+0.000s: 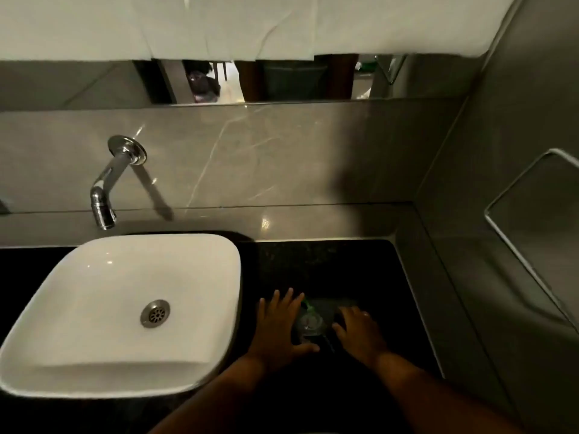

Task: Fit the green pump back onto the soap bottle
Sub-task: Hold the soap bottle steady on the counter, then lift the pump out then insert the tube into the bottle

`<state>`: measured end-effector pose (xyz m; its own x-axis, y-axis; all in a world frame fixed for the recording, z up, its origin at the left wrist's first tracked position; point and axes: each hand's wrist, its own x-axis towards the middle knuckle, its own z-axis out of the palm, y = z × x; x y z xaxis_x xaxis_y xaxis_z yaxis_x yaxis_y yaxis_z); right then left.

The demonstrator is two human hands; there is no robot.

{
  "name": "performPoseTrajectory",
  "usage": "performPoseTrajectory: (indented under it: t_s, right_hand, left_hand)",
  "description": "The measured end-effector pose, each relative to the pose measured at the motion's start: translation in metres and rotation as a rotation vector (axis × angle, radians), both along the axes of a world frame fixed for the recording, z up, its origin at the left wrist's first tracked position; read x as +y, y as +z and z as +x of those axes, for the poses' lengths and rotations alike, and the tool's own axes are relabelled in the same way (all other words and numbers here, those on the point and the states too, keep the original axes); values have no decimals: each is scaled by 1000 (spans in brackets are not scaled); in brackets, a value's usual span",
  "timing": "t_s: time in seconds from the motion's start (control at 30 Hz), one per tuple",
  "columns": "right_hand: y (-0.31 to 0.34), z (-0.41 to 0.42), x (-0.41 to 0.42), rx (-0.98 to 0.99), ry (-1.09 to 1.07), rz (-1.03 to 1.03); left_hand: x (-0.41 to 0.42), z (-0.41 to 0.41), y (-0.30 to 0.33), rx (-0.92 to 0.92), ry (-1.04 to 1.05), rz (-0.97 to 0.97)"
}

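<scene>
1 soap bottle [310, 324] stands on the dark tabletop [344, 267] between 2 hands, right of 1 white sink [125, 308]. The left hand [279, 324] and right hand [360, 333] flank it, fingers spread, gripping nothing; 1 green pump [308, 305] shows at its far edge.

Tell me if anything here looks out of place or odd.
The mirror is mostly covered by a taped-up white sheet, leaving only a low strip. On the counter, the bottle sits between the left hand and right hand; it is too dim to judge the green pump.
</scene>
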<state>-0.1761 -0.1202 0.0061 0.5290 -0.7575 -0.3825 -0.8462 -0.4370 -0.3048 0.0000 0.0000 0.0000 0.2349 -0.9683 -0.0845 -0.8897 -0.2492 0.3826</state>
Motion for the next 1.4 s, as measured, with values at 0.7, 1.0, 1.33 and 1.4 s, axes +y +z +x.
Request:
performPoseTrajectory:
  t_s: [0.7,1.0,1.33,1.4]
  right_hand:
    - [-3,63,-45,-80,147,260]
    - [-11,48,-50,-117,9,182]
    - [104,80,-94,-1045,-358,208]
    - [110,80,-85,-1056,-330,223]
  left_hand:
    - [-12,10,-1,155,127,-227]
    - [-7,8,9,132,97,-186]
    - [-3,0,9,178,200,-157]
    - [-4,0,6,173,209,-164]
